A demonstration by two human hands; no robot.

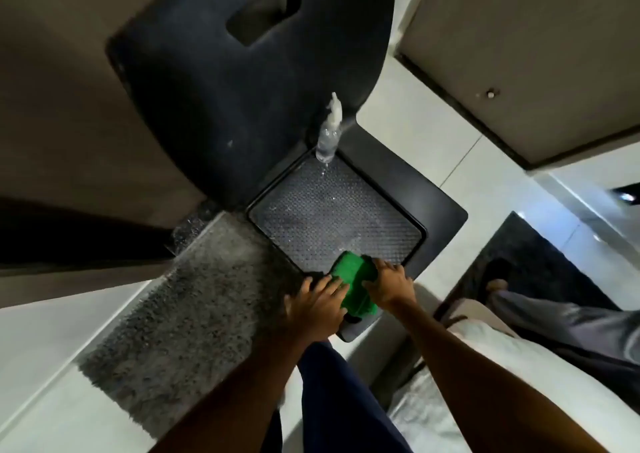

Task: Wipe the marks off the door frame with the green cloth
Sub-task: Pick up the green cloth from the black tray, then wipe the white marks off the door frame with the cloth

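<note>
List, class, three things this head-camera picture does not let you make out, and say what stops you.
1. Head view: the underside of the folded green cloth, covered by the left hand and right hand.
2. Head view: any marks on the door frame; too dim and blurred.
3. Head view: the liquid level in the clear plastic spray bottle; too small and blurred.

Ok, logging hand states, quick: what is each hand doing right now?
Left hand: fingers spread, pressing on the green cloth, not gripping.
Right hand: likewise flat on the cloth's other edge.
</note>
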